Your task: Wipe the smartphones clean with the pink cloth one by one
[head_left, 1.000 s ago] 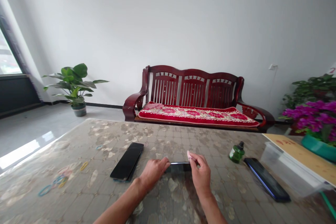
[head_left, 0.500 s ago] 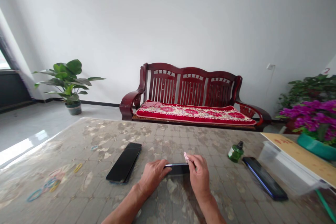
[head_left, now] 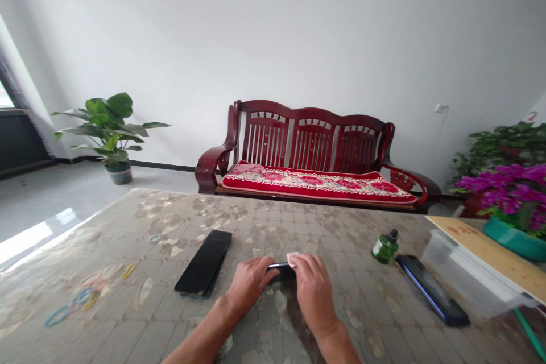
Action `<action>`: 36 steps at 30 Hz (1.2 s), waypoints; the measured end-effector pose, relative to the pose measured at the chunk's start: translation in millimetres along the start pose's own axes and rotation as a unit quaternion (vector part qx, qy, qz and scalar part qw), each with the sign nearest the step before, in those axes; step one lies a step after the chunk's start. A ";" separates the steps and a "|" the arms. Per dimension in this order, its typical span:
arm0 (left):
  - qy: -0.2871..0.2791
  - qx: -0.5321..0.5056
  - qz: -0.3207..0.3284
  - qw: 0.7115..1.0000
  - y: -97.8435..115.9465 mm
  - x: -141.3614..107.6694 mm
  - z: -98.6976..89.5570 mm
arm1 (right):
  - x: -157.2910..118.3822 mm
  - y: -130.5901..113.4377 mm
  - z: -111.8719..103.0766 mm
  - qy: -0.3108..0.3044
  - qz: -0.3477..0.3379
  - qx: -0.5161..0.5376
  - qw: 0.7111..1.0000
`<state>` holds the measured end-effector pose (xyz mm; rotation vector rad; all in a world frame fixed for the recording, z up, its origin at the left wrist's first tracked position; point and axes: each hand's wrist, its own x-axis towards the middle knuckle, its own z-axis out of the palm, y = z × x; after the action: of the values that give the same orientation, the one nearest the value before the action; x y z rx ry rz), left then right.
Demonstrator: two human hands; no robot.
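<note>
A dark phone (head_left: 281,267) is held up on its edge over the table, its far side seen as a thin bright line. My left hand (head_left: 248,283) grips its left end between thumb and fingers. In my right hand (head_left: 314,291) is a small pale pink cloth (head_left: 292,259), pinched and pressed against the phone's upper edge. The right end of the phone is hidden behind that hand. To the left lies another black phone (head_left: 203,263), screen up, with something bluish showing beneath its edge.
On the right stand a green bottle (head_left: 385,248), a dark blue phone (head_left: 433,290) and a clear plastic box (head_left: 469,278) under a tan board (head_left: 490,247). Coloured bands (head_left: 81,298) lie on the patterned tablecloth (head_left: 140,222) at left. A wooden bench (head_left: 313,142) stands beyond.
My right hand has slid left along the phone's edge with the cloth, closer to my left hand. The left hand keeps its hold.
</note>
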<state>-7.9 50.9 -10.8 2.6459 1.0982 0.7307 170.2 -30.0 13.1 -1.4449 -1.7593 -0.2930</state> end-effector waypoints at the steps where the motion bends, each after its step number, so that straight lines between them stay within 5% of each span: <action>1: -0.001 0.002 0.001 1.000 -0.3 -0.1 0.5 | -0.8 7.8 -3.4 0.007 0.012 -0.012 1.000; 6: 0.004 0.003 0.003 1.000 1.8 0.5 3.6 | -4.7 25.1 -11.4 0.047 0.019 -0.061 0.997; 13: 0.025 0.004 0.000 1.000 4.1 1.2 4.6 | -0.4 -7.9 2.7 0.027 -0.072 -0.027 0.997; 21: 0.041 0.007 0.021 0.999 3.6 1.0 8.0 | -3.7 28.5 -13.0 0.080 -0.013 -0.068 0.994; 27: 0.045 0.022 0.050 0.998 8.0 0.8 7.9 | -5.2 7.1 -1.8 0.028 -0.077 -0.017 0.997; 36: -0.002 0.036 0.039 0.999 11.9 3.5 0.3 | -4.5 55.0 -8.9 0.141 0.073 0.035 0.987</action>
<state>1.7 44.9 -5.7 2.7631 1.0426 0.7123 223.5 -21.5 -1.4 -1.3994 -1.4161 -0.3366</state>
